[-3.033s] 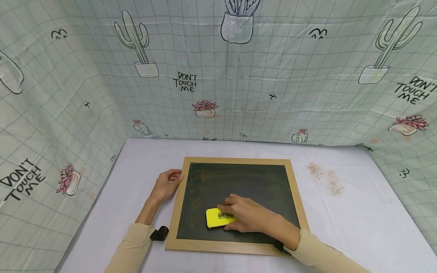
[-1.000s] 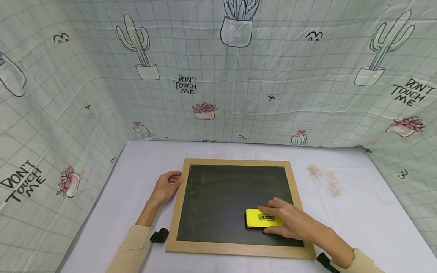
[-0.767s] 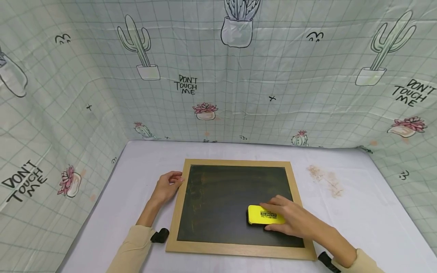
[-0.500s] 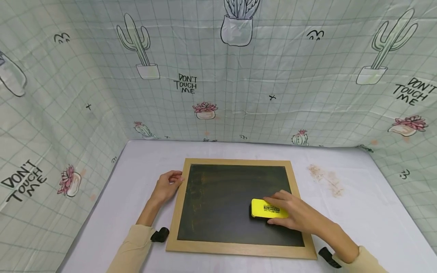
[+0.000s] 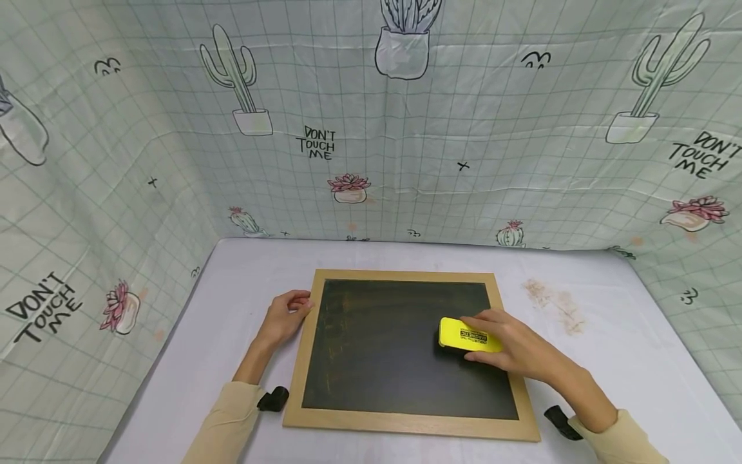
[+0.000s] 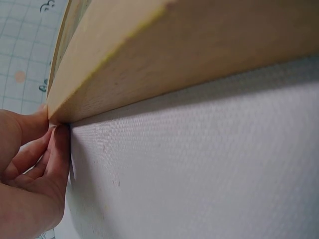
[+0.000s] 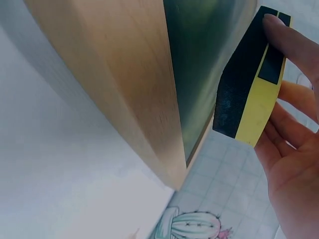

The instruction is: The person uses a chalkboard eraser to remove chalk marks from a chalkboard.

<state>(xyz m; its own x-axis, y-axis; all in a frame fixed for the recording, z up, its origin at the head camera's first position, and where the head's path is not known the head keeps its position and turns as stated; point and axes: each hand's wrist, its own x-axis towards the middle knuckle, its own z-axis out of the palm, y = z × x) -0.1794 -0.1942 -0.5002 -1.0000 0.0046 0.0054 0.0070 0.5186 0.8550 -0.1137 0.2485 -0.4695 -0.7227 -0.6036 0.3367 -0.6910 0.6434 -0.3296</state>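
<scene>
A chalkboard [image 5: 394, 367] with a light wooden frame lies flat on the table. My right hand [image 5: 516, 341] grips a yellow and black board eraser [image 5: 458, 334] over the right part of the dark surface. The right wrist view shows the eraser [image 7: 249, 79] between thumb and fingers, its black pad towards the board; a gap seems to show between them. At the frame's upper left side, my left hand [image 5: 284, 317] holds the edge. In the left wrist view, the thumb touches the wooden frame [image 6: 124, 69] and a finger lies low against its side.
Faint yellowish chalk marks [image 5: 333, 348] run down the board's left side. A reddish-brown dusty smudge [image 5: 553, 303] marks the white tablecloth [image 5: 614, 361] right of the board. Behind the table hangs a grid-patterned cloth [image 5: 406, 154] with cactus drawings. Black wrist cameras [image 5: 274, 399] sit near both sleeves.
The right hand has carried the eraser from the board's lower middle to the right, then upward and further right. The left hand stays at the frame's left edge.
</scene>
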